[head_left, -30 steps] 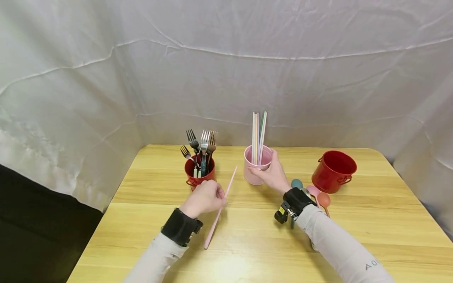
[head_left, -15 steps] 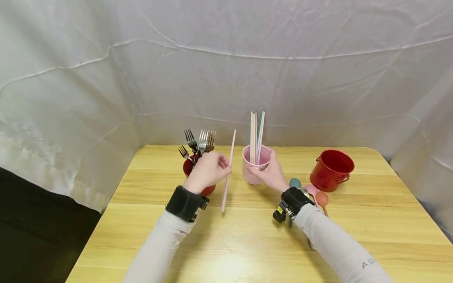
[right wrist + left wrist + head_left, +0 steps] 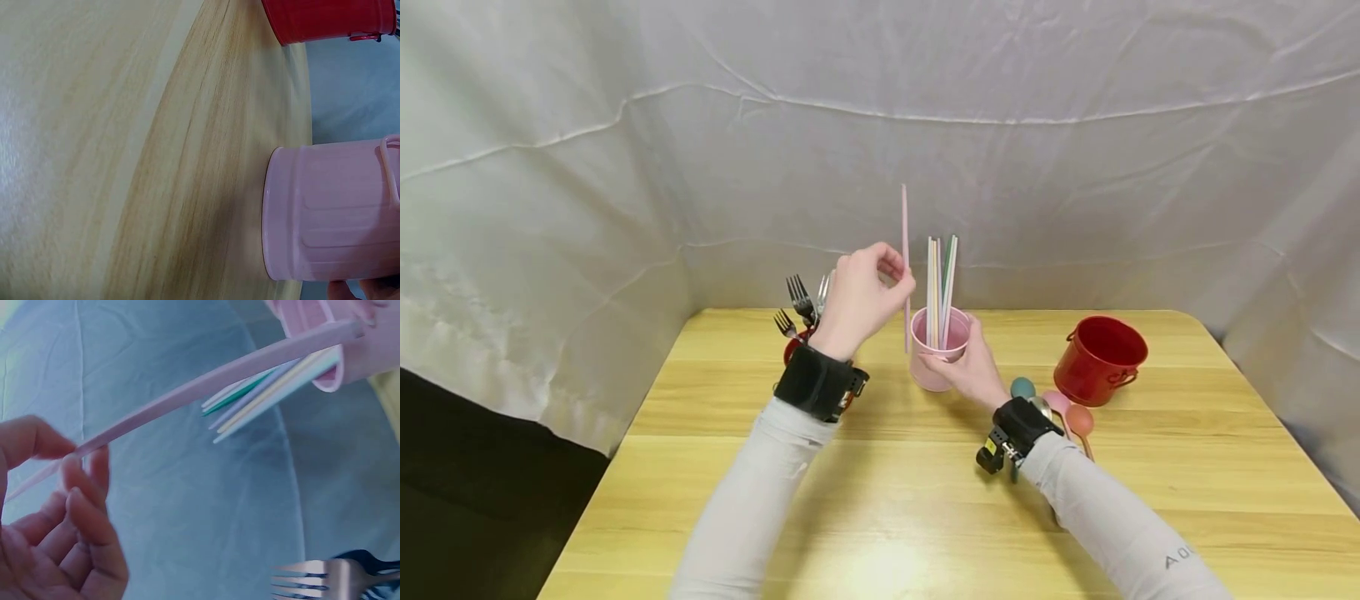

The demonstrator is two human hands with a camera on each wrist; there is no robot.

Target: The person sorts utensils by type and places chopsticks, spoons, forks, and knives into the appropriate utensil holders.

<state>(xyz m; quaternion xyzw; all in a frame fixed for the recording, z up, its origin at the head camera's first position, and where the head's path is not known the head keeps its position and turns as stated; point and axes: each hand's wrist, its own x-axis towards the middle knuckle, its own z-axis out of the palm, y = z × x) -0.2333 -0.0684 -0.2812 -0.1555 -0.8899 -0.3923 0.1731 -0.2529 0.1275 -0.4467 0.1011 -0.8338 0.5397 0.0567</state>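
Observation:
A long pink chopstick (image 3: pixel 905 225) stands nearly upright in the head view, pinched between the thumb and fingers of my left hand (image 3: pixel 867 292). Its lower end is just left of the pink bucket's rim, raised off the table. Several chopsticks (image 3: pixel 942 283) in white, yellow, purple and green lean inside that pink bucket (image 3: pixel 931 375). My right hand (image 3: pixel 973 367) grips the bucket's right side, thumb at the front near the rim. In the left wrist view the pinched chopstick (image 3: pixel 187 394) crosses in front of the bucket's mouth.
Behind my left forearm, forks (image 3: pixel 801 300) stand in a red bucket (image 3: pixel 790 350), mostly hidden. Another red bucket (image 3: pixel 1097 362) sits at the right. Several spoons (image 3: pixel 1078 419) lie partly under my right wrist. A grey cloth (image 3: pixel 1037 183) hangs behind the table (image 3: pixel 925 508).
My left hand has lifted the pink chopstick off the table, moved it up and to the right, and turned it from slanted to nearly upright. My right hand stays on the pink bucket.

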